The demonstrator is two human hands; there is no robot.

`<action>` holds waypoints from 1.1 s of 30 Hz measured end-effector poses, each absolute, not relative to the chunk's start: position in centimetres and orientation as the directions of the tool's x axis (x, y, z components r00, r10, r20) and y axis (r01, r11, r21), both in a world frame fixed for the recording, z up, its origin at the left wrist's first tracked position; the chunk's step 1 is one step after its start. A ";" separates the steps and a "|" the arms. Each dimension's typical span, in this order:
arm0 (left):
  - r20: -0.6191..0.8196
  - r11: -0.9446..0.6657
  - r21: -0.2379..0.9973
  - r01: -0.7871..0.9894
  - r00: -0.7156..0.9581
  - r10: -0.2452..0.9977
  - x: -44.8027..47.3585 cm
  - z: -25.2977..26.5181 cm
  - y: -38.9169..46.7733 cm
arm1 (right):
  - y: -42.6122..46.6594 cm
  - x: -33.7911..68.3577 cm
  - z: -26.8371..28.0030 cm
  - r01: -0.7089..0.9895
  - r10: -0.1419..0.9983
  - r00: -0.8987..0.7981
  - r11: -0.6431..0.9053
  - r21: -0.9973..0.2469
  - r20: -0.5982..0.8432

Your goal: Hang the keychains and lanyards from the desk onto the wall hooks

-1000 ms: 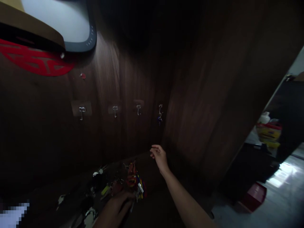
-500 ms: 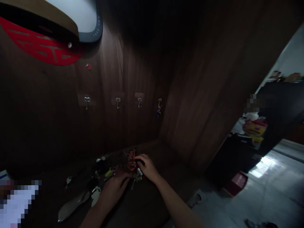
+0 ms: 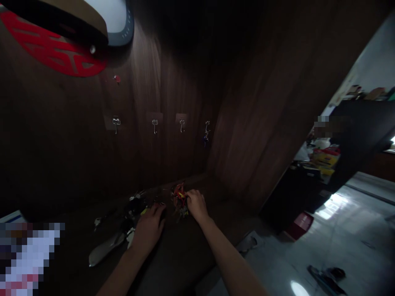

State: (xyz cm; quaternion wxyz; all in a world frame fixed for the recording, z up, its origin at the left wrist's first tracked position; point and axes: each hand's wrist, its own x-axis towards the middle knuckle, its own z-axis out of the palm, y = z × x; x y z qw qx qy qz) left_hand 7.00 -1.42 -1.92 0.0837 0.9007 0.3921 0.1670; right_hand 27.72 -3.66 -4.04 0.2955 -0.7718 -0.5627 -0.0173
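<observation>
Grip: right hand [image 3: 198, 206] at red bundle [image 3: 179, 198], left hand [image 3: 149, 227] nearby, both closures indeterminable; bundle probably light, limp, best pinched mid-length.

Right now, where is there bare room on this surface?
Between the forearms, below the red bundle, the surface looks bare; so does the patch from the right hand to the side panel. Crowded: around the left hand, among key-like items.

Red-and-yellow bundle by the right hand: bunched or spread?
Bunched: the bundle forms one compact clump at the right hand.
</observation>
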 end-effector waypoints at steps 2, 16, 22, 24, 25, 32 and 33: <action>0.228 -0.689 0.276 0.670 0.651 0.724 6.4 -1.8 -1.3 | -3.7 27.8 -4.1 0.874 0.838 0.410 -0.249 -0.417 0.360; 0.408 -0.721 0.203 0.663 0.612 0.677 1.2 -3.0 -0.4 | -3.3 28.8 -5.0 0.858 0.754 0.483 -0.309 -0.410 0.444; 0.465 -0.703 0.171 0.691 0.572 0.676 1.6 -3.4 -0.3 | -2.8 29.8 -5.7 0.852 0.692 0.494 -0.264 -0.452 0.527; 0.460 -0.679 0.159 0.717 0.555 0.694 1.8 -3.5 -0.3 | -2.8 30.2 -5.9 0.846 0.659 0.506 -0.251 -0.471 0.557; 0.455 -0.666 0.153 0.730 0.546 0.703 1.9 -3.5 -0.3 | -2.8 30.4 -5.9 0.843 0.641 0.511 -0.242 -0.481 0.573; 0.388 -0.592 0.133 0.795 0.508 0.769 2.4 -3.3 -0.2 | -3.5 29.7 -4.7 0.892 0.610 0.384 -0.051 -0.449 0.693; 0.377 -0.580 0.140 0.802 0.499 0.781 2.4 -3.2 -0.2 | -3.6 29.1 -4.4 0.908 0.635 0.322 0.003 -0.419 0.702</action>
